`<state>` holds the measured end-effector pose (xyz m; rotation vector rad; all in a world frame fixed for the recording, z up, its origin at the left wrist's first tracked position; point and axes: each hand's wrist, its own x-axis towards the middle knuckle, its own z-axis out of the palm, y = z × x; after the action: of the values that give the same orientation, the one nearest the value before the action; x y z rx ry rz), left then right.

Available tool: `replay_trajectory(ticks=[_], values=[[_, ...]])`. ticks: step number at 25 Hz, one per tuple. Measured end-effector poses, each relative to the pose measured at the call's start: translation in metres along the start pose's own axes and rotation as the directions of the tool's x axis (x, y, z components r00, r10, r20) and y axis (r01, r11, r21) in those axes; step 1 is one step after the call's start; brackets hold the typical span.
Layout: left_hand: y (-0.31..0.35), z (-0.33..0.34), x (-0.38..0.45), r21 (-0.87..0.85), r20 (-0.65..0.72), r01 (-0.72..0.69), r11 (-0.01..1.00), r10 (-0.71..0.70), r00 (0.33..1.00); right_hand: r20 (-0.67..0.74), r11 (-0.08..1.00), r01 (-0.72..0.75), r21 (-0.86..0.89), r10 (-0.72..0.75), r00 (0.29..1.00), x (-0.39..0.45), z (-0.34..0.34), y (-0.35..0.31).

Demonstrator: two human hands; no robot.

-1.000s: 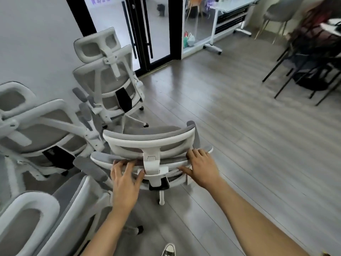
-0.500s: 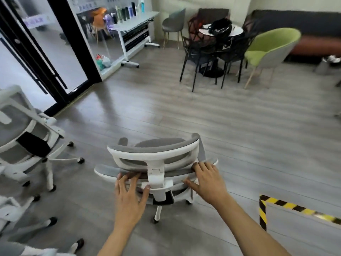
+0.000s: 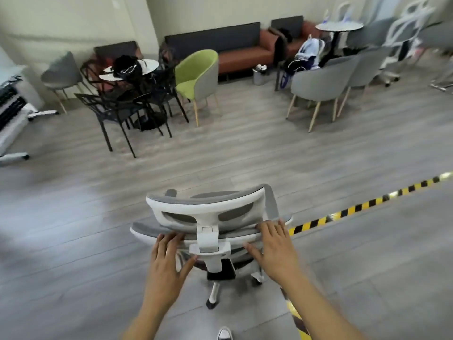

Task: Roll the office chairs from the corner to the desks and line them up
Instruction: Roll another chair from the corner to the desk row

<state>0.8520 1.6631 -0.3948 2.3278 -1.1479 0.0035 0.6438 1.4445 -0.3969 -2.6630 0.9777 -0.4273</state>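
Note:
A white-framed office chair [image 3: 208, 207] with grey mesh headrest and backrest stands on the grey wood floor right in front of me, its back toward me. My left hand [image 3: 169, 261] grips the top edge of the backrest left of the headrest post. My right hand [image 3: 274, 246] grips the same edge on the right side. One white leg with a black caster [image 3: 212, 299] shows under the seat. The other office chairs from the corner are out of view.
Yellow-black hazard tape [image 3: 355, 208] runs on the floor from the right and down past my right arm. Ahead stand black chairs around a round table [image 3: 130, 69], a green chair [image 3: 198, 72], grey chairs [image 3: 318, 79] and a sofa [image 3: 242, 52]. A white desk base [image 3: 14, 133] is at left.
The view has swung right with the chair: the corner chairs and glass door have left the frame, the lounge seating and hazard tape came in. Both hands keep their grip on the backrest.

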Motion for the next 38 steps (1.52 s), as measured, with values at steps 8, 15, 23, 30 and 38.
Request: replay_trajectory(ticks=[8, 15, 23, 30, 38], values=[[0.173, 0.168, 0.203, -0.185, 0.143, -0.307, 0.934, 0.334, 0.932, -0.170, 0.923, -0.383, -0.034, 0.372, 0.913, 0.058, -0.065, 0.220], [0.367, 0.301, 0.335, -0.315, 0.252, -0.507, 0.803, 0.586, 0.770, -0.230, 0.729, -0.684, -0.020, 0.662, 0.713, 0.092, -0.136, 0.393], [0.615, 0.466, 0.435, -0.403, 0.305, -0.629, 0.664, 0.746, 0.592, -0.387, 0.580, -0.808, 0.103, 0.772, 0.504, 0.105, -0.208, 0.628], [0.849, 0.591, 0.481, -0.506, 0.342, -0.636, 0.583, 0.812, 0.472, -0.429, 0.452, -0.884, 0.122, 0.827, 0.363, 0.103, -0.296, 0.842], [1.119, 0.764, 0.543, -0.634, 0.330, -0.655, 0.412, 0.909, 0.253, -0.544, 0.261, -0.956, 0.133, 0.825, 0.150, 0.101, -0.375, 1.083]])
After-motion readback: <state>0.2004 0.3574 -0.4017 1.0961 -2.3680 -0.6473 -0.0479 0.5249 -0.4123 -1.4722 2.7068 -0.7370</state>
